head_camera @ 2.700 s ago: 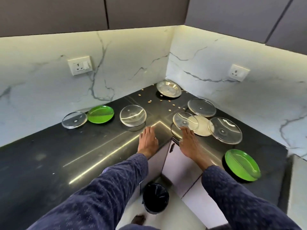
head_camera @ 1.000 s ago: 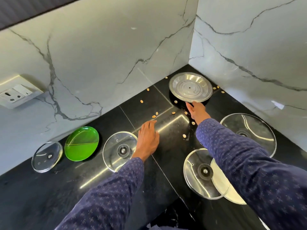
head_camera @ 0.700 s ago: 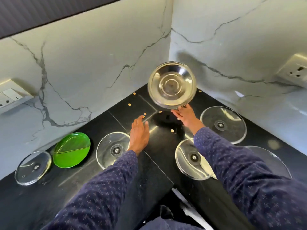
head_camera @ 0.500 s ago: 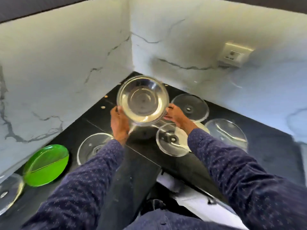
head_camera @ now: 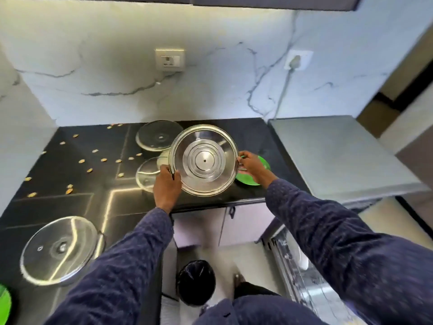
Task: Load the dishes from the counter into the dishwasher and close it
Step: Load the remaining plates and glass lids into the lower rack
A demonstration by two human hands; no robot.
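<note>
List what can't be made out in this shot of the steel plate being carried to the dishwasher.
Head view only:
- Dishwasher: right arm covers most of it; how full it is cannot be told.
- Green plate: largely hidden behind right hand and steel plate.
- Pale plate: mostly hidden by the steel plate.
- Second green plate: cut by the left edge.
- Left hand: fingertips hidden behind the rim.

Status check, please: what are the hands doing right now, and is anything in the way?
Left hand and right hand grip steel plate by its rim, above the counter. Dishwasher open, lower right. Black bin on floor below.
</note>
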